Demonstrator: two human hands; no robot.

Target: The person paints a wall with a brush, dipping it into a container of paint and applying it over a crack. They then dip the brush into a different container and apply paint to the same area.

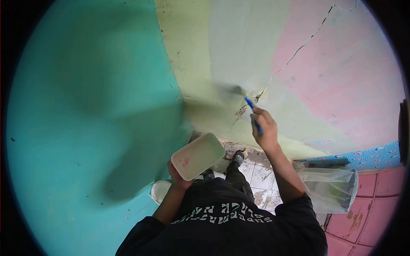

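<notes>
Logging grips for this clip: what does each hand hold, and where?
Right hand grips the blue-handled tool by its handle; left hand holds the tray from beneath, at its near end.

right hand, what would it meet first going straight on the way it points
The pale green wall: the right hand aims its blue brush up-left, bristles seemingly at the wall beside the crack, though depth is unclear.
</notes>
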